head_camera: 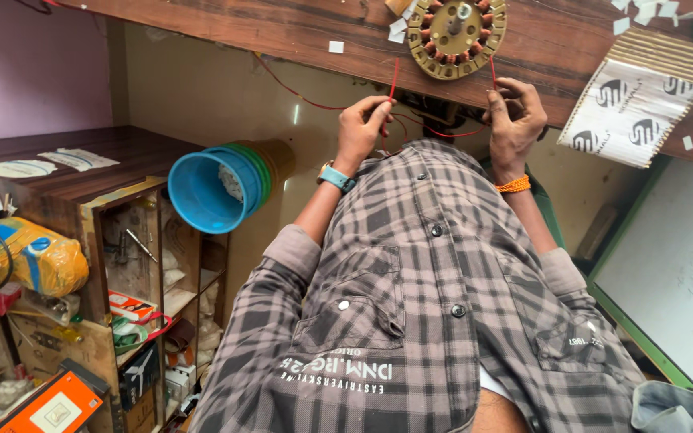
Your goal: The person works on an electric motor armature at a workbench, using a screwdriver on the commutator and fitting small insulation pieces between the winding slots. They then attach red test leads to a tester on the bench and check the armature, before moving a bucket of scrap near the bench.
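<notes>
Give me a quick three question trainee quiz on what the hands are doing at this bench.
1. True or false: both hands pinch red wire.
2. Which hand is nearer the stacked buckets: A left, B right?
3. What round part sits on the wooden bench between the hands?

Key: 1 true. 2 A, the left hand; the right hand is farther away. 3 A wound motor stator with copper coils.

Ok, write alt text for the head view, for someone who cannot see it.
Two bare hands pinch thin red wires at a wooden bench edge: left hand, with a blue wristband, and right hand, with an orange thread bracelet. Just beyond lies a round motor stator with copper windings; stacked plastic buckets sit left.
</notes>
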